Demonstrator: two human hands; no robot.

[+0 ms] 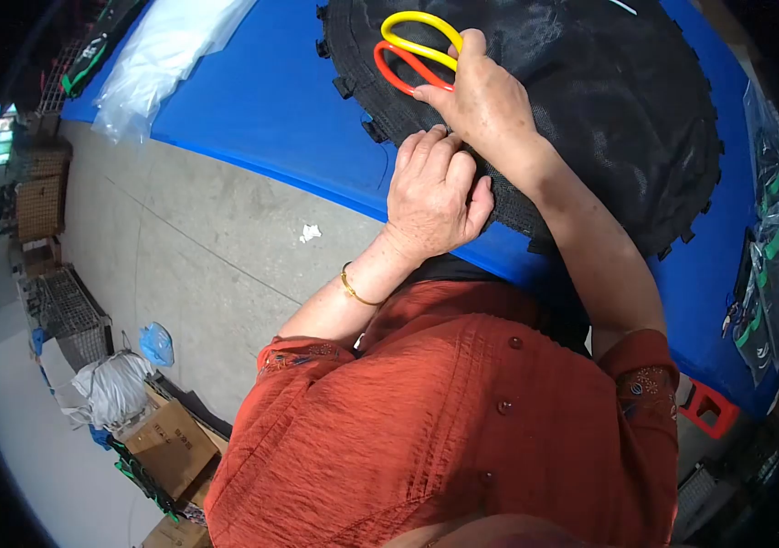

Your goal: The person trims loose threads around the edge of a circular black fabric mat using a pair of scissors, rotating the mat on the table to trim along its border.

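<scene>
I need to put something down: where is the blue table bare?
The widest bare patch of the blue table lies between the clear plastic and the black fabric disc. A narrower strip separates the disc from the bagged items at right. Crowded: the disc's left side, with the left hand and the right hand holding red-and-yellow loops.

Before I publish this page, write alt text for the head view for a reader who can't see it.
A person's right hand grips yellow and red looped handles over a round black fabric piece on a blue table, while the left hand rests at the fabric's near edge. A gold-coloured bracelet circles that wrist.
</scene>
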